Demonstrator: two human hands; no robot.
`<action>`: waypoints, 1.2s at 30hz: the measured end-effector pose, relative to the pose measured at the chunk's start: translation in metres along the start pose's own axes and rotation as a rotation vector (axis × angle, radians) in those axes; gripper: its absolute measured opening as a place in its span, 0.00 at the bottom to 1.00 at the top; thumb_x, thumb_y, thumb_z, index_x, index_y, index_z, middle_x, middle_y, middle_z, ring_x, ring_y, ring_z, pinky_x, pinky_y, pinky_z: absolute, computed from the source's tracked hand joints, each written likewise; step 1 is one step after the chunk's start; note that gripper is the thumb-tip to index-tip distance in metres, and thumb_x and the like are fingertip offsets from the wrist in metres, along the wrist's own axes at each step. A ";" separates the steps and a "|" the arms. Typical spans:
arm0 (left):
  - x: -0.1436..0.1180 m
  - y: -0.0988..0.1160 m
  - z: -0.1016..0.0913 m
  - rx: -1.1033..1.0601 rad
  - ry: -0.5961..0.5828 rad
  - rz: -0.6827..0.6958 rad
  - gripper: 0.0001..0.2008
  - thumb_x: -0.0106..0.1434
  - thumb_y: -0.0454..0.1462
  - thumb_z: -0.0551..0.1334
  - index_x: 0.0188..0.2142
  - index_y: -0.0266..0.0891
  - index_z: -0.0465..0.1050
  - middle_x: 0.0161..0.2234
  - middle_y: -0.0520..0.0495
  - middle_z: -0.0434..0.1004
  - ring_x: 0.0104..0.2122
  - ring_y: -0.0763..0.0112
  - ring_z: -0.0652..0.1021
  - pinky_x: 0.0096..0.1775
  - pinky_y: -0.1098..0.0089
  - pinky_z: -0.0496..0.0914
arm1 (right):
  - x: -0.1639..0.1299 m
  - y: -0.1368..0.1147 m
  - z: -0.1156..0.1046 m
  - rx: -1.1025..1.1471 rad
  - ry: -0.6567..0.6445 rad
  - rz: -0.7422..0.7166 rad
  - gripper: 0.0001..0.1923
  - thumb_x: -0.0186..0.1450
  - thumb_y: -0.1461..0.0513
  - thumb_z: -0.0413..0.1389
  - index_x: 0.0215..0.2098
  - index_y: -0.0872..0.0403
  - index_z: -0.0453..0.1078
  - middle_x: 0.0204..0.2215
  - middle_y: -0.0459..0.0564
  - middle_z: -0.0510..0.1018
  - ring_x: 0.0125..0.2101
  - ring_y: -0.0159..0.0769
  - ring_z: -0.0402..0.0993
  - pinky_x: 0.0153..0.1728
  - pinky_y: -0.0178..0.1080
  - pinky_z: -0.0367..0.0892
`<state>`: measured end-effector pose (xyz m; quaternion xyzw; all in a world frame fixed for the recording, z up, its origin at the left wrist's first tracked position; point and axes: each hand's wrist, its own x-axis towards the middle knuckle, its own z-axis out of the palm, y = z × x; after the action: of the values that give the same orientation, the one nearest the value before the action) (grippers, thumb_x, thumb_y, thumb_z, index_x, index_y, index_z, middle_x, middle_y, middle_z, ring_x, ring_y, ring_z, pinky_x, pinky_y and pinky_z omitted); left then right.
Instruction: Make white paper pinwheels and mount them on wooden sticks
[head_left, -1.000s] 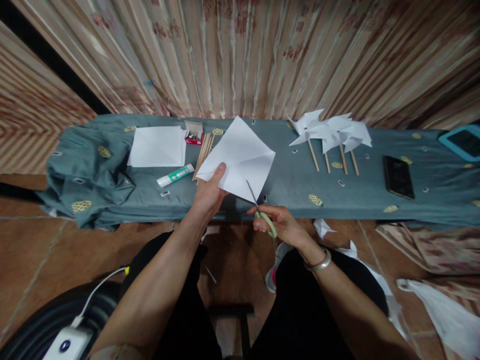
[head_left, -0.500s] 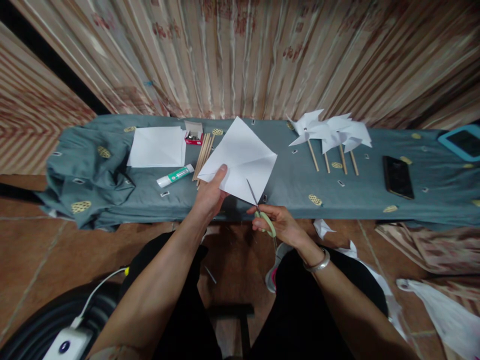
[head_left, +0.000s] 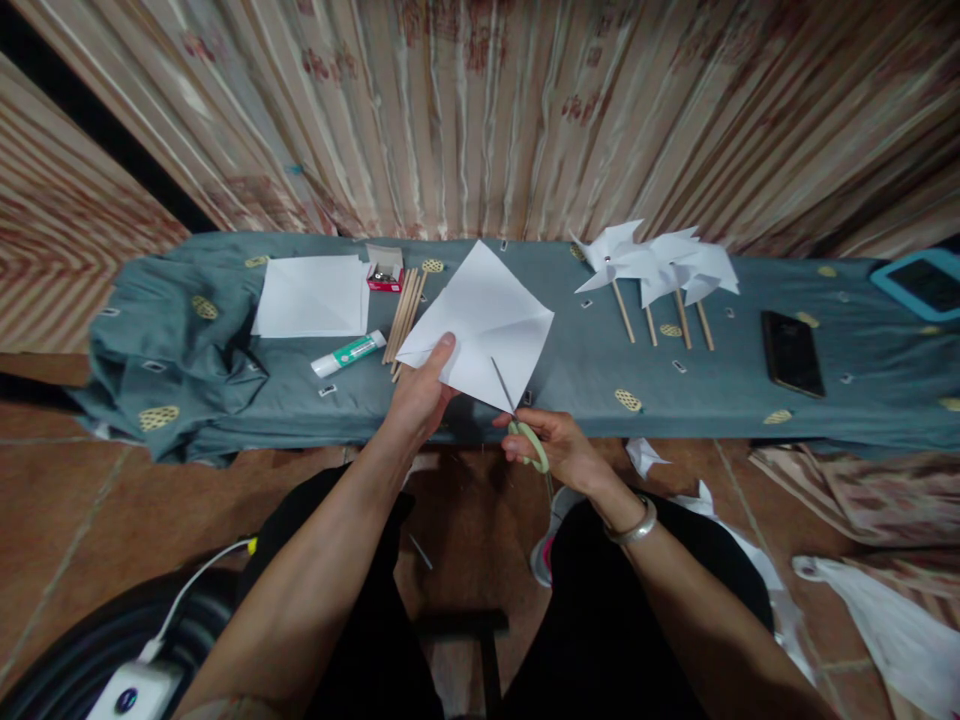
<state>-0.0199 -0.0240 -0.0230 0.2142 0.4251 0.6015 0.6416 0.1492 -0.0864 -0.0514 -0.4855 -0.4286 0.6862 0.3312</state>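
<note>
1. The left hand [head_left: 421,392] pinches the near-left edge of a square white creased paper sheet [head_left: 480,320], thumb on top and fingers under, holding it up in the air above the near rim of the grey-green patterned cloth-covered bench [head_left: 585,360].
2. The right hand [head_left: 559,448] is closed through the loops of the pale-green-handled steel scissors [head_left: 517,415]. Their thin blades sit at the sheet's lower corner, just right of the left hand.
3. To cut well, I judge the sheet should stay taut and flat, the blades should follow the diagonal crease, and the cut should stop short of the centre.
4. Keeping the left thumb well clear of the blade line seems wise, since it lies close to the cut.
5. The paper looks thin, matte and stiff enough to hold its folds, so it would tear if tugged sideways.
6. Beyond the left hand lie slim round wooden sticks [head_left: 403,312], a white-and-green glue tube [head_left: 349,353], a small red open box [head_left: 385,271] and a stack of plain white sheets [head_left: 311,295].
7. Beyond and to the right of the right hand lie finished white paper pinwheels on sticks [head_left: 656,265] and a black glossy phone [head_left: 791,352].
</note>
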 end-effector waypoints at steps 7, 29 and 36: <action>-0.003 -0.002 0.000 0.032 0.004 -0.014 0.19 0.62 0.32 0.62 0.53 0.38 0.70 0.45 0.43 0.80 0.43 0.65 0.81 0.46 0.65 0.75 | -0.001 -0.004 0.002 -0.040 0.036 -0.015 0.26 0.45 0.50 0.70 0.36 0.56 0.74 0.21 0.42 0.76 0.22 0.26 0.69 0.23 0.31 0.63; -0.004 -0.005 0.002 0.031 0.004 -0.012 0.21 0.61 0.32 0.64 0.54 0.38 0.69 0.43 0.43 0.81 0.42 0.65 0.81 0.46 0.66 0.76 | 0.002 -0.006 0.006 0.012 0.067 -0.006 0.25 0.42 0.50 0.71 0.31 0.56 0.73 0.19 0.41 0.75 0.19 0.25 0.68 0.21 0.31 0.62; -0.004 -0.005 0.001 0.024 0.005 -0.016 0.20 0.61 0.32 0.63 0.54 0.38 0.70 0.44 0.42 0.81 0.41 0.66 0.81 0.46 0.65 0.76 | 0.003 -0.003 0.006 0.036 0.054 0.003 0.25 0.42 0.50 0.71 0.32 0.56 0.73 0.21 0.42 0.74 0.21 0.26 0.69 0.23 0.32 0.64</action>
<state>-0.0161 -0.0284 -0.0248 0.2167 0.4355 0.5917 0.6428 0.1429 -0.0841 -0.0488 -0.4985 -0.4062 0.6810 0.3504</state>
